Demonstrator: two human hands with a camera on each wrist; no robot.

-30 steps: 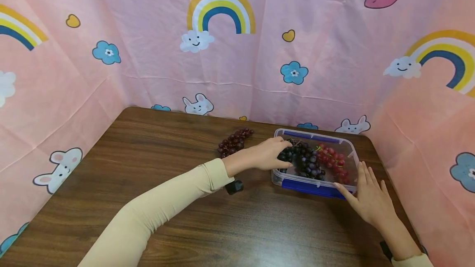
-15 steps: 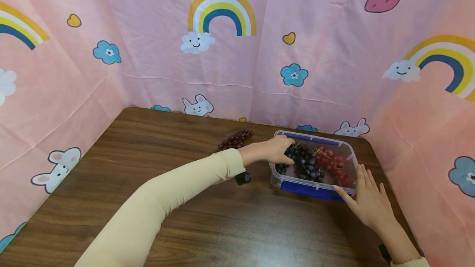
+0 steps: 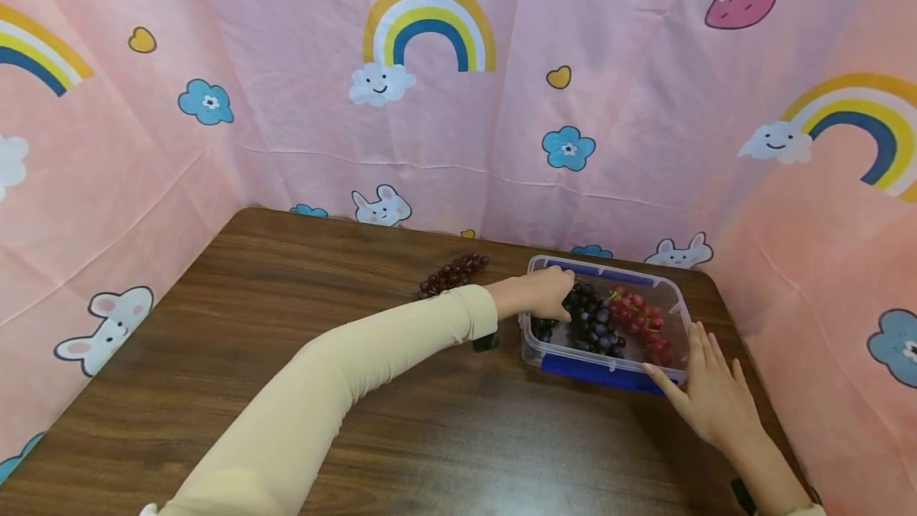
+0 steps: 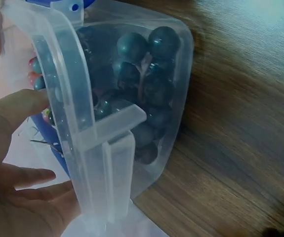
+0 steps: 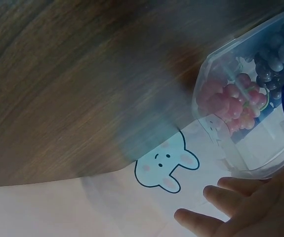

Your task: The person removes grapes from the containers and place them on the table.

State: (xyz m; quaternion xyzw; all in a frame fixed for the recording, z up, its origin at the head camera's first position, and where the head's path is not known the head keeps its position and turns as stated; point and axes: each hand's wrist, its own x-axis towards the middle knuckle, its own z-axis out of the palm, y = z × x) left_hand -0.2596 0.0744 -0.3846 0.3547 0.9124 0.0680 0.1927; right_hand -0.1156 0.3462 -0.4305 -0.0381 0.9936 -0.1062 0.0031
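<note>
A clear plastic food container (image 3: pixel 531 354) with blue sides stands at the right of the table. Inside are bunches of dark grapes (image 3: pixel 600 323) and a bunch of red grapes (image 3: pixel 640 315). My left hand (image 3: pixel 540 293) reaches over the container's left rim, above the dark grapes. In the left wrist view its thumb and fingers stand apart, with a thin stem (image 4: pixel 47 143) showing in the gap and nothing pinched. My right hand (image 3: pixel 719 392) lies with straight fingers along the container's right side, thumb at the near corner.
A dark red grape bunch (image 3: pixel 453 273) lies on the wooden table (image 3: pixel 301 277), left of the container and partly behind the left sleeve. A pink patterned cloth (image 3: pixel 458 118) hangs behind the table and at both sides.
My left hand has shifted right, farther over the container, and its fingers look more bent. More dark grapes show below it at the left end. The right hand stays in place.
</note>
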